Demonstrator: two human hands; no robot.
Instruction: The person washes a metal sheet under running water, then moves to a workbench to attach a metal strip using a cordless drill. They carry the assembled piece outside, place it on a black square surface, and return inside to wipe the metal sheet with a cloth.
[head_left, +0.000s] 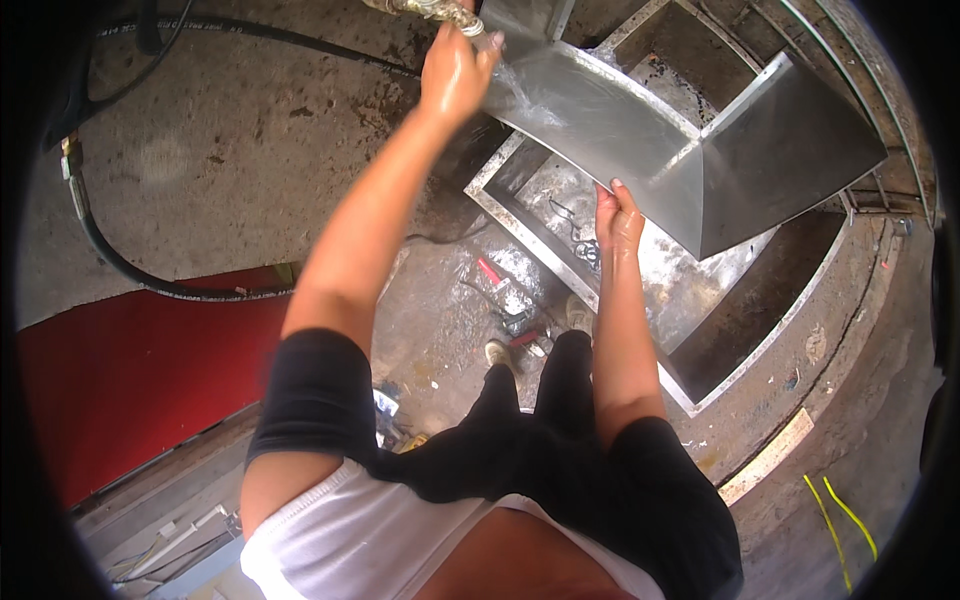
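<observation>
A bent grey sheet-metal panel (620, 125) leans over an open metal frame (530, 215), and wet streaks show on its left part. My right hand (620, 220) grips the near lower edge, thumb on top and fingers beneath. At the top, my left hand (458, 75) is wet and closed round a wet, mottled brown-and-pale piece (430, 10). The picture's edge cuts that piece off, so its kind cannot be made out. The panel's right wing (790, 150) is darker and angles away from the middle.
A black hose (85, 215) curves down the left side past a red panel (150, 370). Near my shoes lie a red-handled tool (488, 270) and other small items. Thin black cable (580, 240) is tangled inside the frame. A wooden strip (770, 455) lies at the right.
</observation>
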